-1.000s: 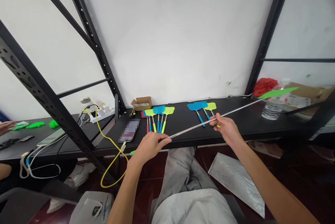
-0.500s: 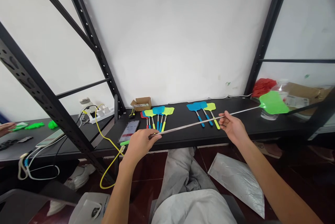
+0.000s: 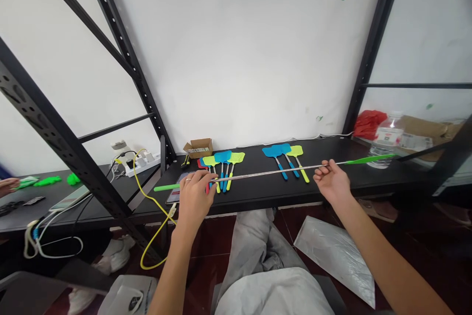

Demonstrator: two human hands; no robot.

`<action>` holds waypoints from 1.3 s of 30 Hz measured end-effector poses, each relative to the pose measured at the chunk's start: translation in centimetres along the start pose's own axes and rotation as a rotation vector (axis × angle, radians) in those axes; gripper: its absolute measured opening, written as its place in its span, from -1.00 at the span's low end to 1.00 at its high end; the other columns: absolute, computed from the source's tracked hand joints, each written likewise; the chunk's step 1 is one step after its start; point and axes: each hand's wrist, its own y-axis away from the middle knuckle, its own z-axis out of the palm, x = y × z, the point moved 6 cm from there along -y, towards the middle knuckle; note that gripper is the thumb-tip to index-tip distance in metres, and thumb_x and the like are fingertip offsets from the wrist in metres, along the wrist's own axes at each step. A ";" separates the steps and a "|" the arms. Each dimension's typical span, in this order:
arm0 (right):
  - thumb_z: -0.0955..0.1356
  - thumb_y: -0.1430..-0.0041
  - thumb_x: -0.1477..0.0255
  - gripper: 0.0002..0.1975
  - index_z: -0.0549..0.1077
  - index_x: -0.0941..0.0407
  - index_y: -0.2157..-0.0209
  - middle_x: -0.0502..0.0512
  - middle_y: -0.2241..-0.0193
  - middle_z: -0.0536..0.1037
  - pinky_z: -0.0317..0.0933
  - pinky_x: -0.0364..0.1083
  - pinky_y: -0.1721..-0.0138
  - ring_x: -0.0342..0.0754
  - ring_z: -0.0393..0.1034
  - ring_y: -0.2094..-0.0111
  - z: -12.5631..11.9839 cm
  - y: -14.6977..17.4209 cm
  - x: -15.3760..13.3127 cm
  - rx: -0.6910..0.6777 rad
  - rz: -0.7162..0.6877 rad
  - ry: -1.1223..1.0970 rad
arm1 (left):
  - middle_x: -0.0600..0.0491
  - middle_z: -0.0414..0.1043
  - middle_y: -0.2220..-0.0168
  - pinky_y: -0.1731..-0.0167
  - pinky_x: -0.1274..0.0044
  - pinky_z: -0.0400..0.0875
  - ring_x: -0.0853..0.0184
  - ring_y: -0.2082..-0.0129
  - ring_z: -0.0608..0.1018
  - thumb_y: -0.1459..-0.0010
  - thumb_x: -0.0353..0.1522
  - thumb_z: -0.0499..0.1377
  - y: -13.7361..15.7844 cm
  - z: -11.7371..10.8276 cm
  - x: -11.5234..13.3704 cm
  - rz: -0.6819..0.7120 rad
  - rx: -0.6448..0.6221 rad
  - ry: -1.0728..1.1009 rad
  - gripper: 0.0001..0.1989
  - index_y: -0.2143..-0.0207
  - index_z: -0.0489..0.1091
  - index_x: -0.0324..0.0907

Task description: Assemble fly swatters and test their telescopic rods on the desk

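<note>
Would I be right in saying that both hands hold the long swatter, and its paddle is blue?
Not quite: the head view shows the paddle is green, not blue; the left hand and right hand do hold the long swatter.

Held swatter (image 3: 273,172): green head (image 3: 368,159), green handle (image 3: 165,187), silver rod (image 3: 250,176). Right-hand swatters (image 3: 283,149): 2 blue, 1 lime. Tabletop (image 3: 258,191) black.

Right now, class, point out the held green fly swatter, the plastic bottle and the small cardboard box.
Green fly swatter (image 3: 258,174): head view, on its rod.
Plastic bottle (image 3: 388,137): head view, on its label.
Small cardboard box (image 3: 201,153): head view, on its front wall.
</note>
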 end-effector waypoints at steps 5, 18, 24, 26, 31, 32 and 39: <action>0.34 -0.15 0.17 -0.74 0.32 0.06 0.45 -0.08 0.64 0.14 0.03 -0.10 0.60 -0.15 0.12 0.61 1.1 0.9 1.0 -0.006 0.026 -0.103 | 0.00 0.51 0.25 0.14 0.46 0.33 0.28 0.25 0.50 -0.26 -0.27 0.05 0.3 0.8 3.8 0.069 -0.087 0.362 -0.75 0.17 0.50 -0.10; 0.41 -0.08 0.20 -0.79 0.45 0.05 0.40 -0.02 0.57 0.29 0.03 -0.12 0.61 -0.13 0.17 0.55 7.4 6.1 4.5 -0.212 0.167 -0.123 | 0.06 0.36 0.62 0.60 0.60 0.26 0.44 0.64 0.37 -0.22 -0.01 -0.01 0.8 6.3 1.4 -0.443 -0.253 1.223 -0.50 0.46 0.36 -0.25; 0.41 -0.09 0.26 -0.79 0.52 0.08 0.28 0.01 0.47 0.39 0.03 -0.15 0.61 -0.16 0.18 0.53 9.1 8.2 7.0 -0.333 0.326 -0.175 | 0.10 0.29 0.68 0.63 0.62 0.22 0.46 0.68 0.31 -0.18 -0.08 0.07 0.8 6.1 0.0 -0.597 -0.087 1.350 -0.57 0.59 0.20 -0.19; 0.42 -0.09 0.30 -0.80 0.53 0.09 0.25 0.00 0.46 0.40 0.03 -0.17 0.62 -0.18 0.17 0.54 9.0 8.3 7.3 -0.325 0.360 -0.197 | 0.10 0.29 0.68 0.64 0.62 0.22 0.46 0.68 0.31 -0.16 -0.12 0.10 0.7 5.8 -0.8 -0.615 -0.046 1.352 -0.61 0.59 0.22 -0.19; 0.43 -0.08 0.33 -0.82 0.53 0.09 0.27 -0.03 0.49 0.37 0.02 -0.20 0.65 -0.21 0.12 0.57 8.6 7.9 7.3 -0.263 0.385 -0.254 | 0.10 0.30 0.68 0.67 0.61 0.21 0.45 0.69 0.31 -0.09 -0.19 0.11 0.7 5.3 -2.7 -0.672 0.052 1.337 -0.69 0.59 0.25 -0.19; 0.44 -0.07 0.32 -0.82 0.52 0.09 0.27 -0.03 0.50 0.37 0.02 -0.20 0.65 -0.21 0.12 0.57 8.6 7.9 7.3 -0.256 0.388 -0.260 | 0.10 0.30 0.68 0.68 0.61 0.22 0.45 0.69 0.31 -0.09 -0.20 0.11 0.7 5.2 -2.9 -0.679 0.060 1.331 -0.70 0.59 0.26 -0.19; 0.45 -0.05 0.32 -0.81 0.51 0.08 0.28 -0.05 0.51 0.35 0.01 -0.20 0.66 -0.22 0.12 0.58 8.5 7.8 7.4 -0.228 0.387 -0.270 | 0.12 0.32 0.65 0.66 0.61 0.20 0.45 0.69 0.31 -0.07 -0.24 0.08 0.5 5.4 -2.8 -0.645 0.031 1.353 -0.77 0.54 0.27 -0.19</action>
